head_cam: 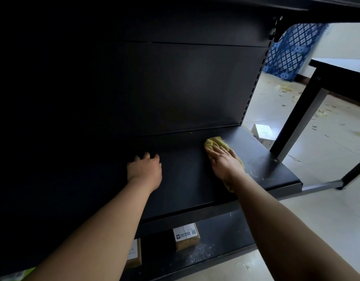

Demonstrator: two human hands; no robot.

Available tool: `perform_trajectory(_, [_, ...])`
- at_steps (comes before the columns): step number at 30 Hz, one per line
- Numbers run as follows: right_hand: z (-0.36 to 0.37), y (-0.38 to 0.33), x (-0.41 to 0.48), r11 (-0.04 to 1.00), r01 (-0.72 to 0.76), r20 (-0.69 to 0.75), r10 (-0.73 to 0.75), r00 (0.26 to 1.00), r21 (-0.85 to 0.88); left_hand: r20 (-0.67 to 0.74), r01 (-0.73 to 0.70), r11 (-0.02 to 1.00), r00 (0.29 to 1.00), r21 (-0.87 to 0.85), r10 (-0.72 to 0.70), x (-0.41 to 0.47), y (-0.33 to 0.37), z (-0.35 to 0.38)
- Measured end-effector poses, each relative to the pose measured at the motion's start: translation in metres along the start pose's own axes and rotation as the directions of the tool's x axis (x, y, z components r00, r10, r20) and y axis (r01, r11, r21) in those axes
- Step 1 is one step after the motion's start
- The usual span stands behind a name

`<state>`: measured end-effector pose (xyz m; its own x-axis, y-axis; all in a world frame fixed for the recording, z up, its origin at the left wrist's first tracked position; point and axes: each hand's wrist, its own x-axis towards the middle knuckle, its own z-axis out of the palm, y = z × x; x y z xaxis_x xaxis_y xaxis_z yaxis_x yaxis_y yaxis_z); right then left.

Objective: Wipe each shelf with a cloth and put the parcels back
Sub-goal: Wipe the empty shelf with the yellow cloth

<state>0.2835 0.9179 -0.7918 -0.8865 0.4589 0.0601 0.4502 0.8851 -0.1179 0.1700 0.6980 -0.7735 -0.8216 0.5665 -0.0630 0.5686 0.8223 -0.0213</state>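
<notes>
Soft, light yellow cloth (215, 144) bunched on the black shelf (266, 171), 3 o'clock from the empty, relaxed left hand (144, 169); right hand (221, 159) presses it flat-fingered, palm on top looks the best hold.

Pale littered floor (327, 220); black table (341, 67); blue lattice pallet (292, 49) by wall (349, 41)

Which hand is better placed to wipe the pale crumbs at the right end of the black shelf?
Right. The right hand presses the yellow-green cloth flat on the black metal shelf, close beside the pale crumbs. The left hand rests farther left, without a cloth.
</notes>
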Motion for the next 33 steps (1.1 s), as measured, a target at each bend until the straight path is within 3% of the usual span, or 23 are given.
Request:
perform_trajectory(8, [0.0,-0.064,0.026,0.95,0.273,-0.014,-0.274,0.962,0.149,-0.001,0.031,0.998,1.0,0.049,-0.031,0.01,0.009,-0.001])
perform_trajectory(13, [0.007,-0.089,0.061,0.937,0.283,0.069,-0.302,0.951,0.204,-0.018,0.003,0.998,1.0,0.064,-0.002,0.02,0.008,0.0])
perform_trajectory(17, [0.006,-0.084,0.083,0.954,0.258,0.107,-0.275,0.955,0.149,-0.009,0.004,0.995,1.0,0.1,-0.003,0.031,0.011,0.001])
perform_trajectory(25, [0.017,-0.028,0.113,0.998,0.011,0.011,-0.012,1.0,0.067,0.014,0.011,0.987,1.0,0.161,-0.013,0.036,0.015,0.006])
perform_trajectory(33, [0.01,0.008,0.079,0.949,-0.283,-0.003,0.286,0.958,0.138,0.042,0.025,0.988,0.999,0.15,-0.032,0.039,0.014,0.009])
